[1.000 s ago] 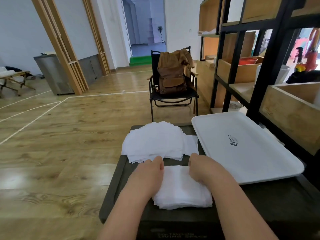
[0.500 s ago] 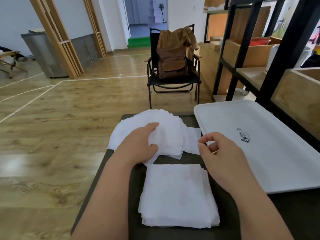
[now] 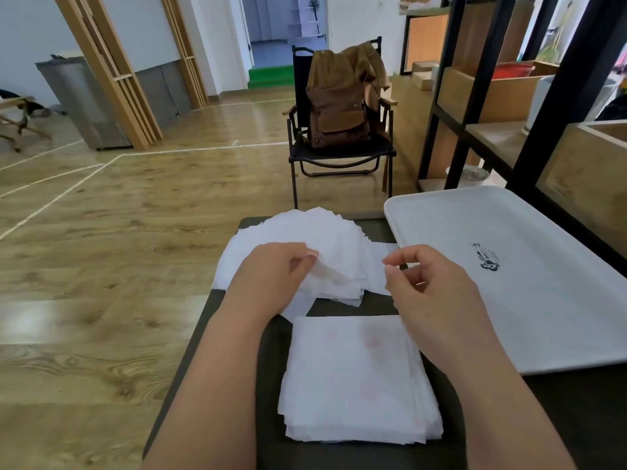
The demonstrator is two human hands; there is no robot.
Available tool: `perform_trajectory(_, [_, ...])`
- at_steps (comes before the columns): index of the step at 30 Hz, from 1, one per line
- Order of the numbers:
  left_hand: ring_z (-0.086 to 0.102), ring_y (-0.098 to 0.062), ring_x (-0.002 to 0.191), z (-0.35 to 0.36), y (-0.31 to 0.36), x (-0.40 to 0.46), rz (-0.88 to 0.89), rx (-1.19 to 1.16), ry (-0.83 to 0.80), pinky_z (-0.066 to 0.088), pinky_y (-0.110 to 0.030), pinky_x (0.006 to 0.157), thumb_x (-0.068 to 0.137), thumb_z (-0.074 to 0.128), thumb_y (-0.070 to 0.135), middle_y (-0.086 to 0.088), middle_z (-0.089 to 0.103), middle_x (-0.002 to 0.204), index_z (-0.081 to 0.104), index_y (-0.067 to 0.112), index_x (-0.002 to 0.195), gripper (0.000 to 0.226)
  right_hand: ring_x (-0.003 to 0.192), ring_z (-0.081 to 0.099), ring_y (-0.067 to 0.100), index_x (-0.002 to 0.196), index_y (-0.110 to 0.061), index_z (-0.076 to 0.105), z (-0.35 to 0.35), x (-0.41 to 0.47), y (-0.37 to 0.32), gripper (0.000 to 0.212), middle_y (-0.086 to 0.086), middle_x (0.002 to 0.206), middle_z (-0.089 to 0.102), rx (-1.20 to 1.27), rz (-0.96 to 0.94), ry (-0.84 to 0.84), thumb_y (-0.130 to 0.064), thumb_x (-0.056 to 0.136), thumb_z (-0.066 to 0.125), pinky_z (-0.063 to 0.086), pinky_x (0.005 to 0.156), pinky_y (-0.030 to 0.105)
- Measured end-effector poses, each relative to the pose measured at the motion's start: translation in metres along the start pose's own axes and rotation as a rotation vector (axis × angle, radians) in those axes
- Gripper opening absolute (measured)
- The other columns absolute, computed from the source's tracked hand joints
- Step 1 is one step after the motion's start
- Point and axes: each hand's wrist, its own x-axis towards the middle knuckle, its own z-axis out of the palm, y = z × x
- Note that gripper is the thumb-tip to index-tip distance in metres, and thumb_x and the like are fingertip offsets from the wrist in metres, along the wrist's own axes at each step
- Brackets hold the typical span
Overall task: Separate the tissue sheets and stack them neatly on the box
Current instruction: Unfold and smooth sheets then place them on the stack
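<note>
My left hand [image 3: 271, 279] pinches a thin sheet atop the fanned pile of soft white tissue squares [image 3: 325, 239] at twelve o'clock. My right hand [image 3: 431, 293] hovers, fingers curled, empty, above the squared stack of tissue sheets [image 3: 353, 385] on the dark matte box [image 3: 271, 385].

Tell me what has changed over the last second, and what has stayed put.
Both hands left the near tissue stack, which they were pressing a second ago, and moved forward. The left hand now pinches a sheet on the fanned far pile; the right hand hovers beside it, fingers curled, holding nothing. Both piles, the white tray and the dark box stayed in place.
</note>
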Motion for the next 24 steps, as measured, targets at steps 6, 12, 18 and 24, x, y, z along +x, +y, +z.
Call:
perform_trajectory(6, [0.035,-0.009,0.050,-0.035,0.030,-0.010,-0.180,-0.472,0.309,0.029,-0.023,0.052,0.099,0.053,0.040,0.006,0.039,0.054,0.044,0.003,0.064,0.052,0.062,0.061,0.001,0.086,-0.039,0.061,-0.002,0.000,-0.006,0.006,-0.015,0.074,0.068,0.049,0.017,-0.030,-0.035,0.089,0.058,0.043,0.056,0.021])
perform_trajectory(12, [0.074,-0.016,0.069,-0.070,0.054,-0.045,-0.394,-1.098,0.131,0.058,-0.028,0.059,0.096,0.058,0.041,0.000,0.078,0.082,0.078,0.028,0.070,0.036,0.079,0.068,0.001,0.103,-0.048,0.050,-0.001,-0.011,-0.024,0.017,-0.021,0.086,0.072,0.234,0.041,-0.222,-0.053,0.087,0.052,0.052,0.071,0.026])
perform_trajectory(18, [0.074,-0.014,0.084,-0.056,0.053,-0.075,-0.343,-1.042,0.015,0.056,-0.032,0.072,0.093,0.058,0.045,0.003,0.078,0.089,0.077,0.034,0.083,0.025,0.083,0.069,0.001,0.129,-0.057,0.041,-0.006,-0.017,-0.033,0.046,-0.015,0.089,0.074,0.397,0.019,-0.296,-0.045,0.087,0.055,0.051,0.068,0.020])
perform_trajectory(24, [0.073,-0.009,0.081,-0.052,0.040,-0.073,-0.197,-0.914,0.163,0.051,-0.032,0.074,0.087,0.072,0.024,0.007,0.077,0.086,0.041,0.051,0.116,0.050,0.088,0.071,0.011,0.120,-0.044,0.059,-0.004,-0.015,-0.032,0.045,-0.009,0.094,0.075,0.342,-0.107,-0.232,-0.011,0.090,0.064,0.058,0.075,0.030])
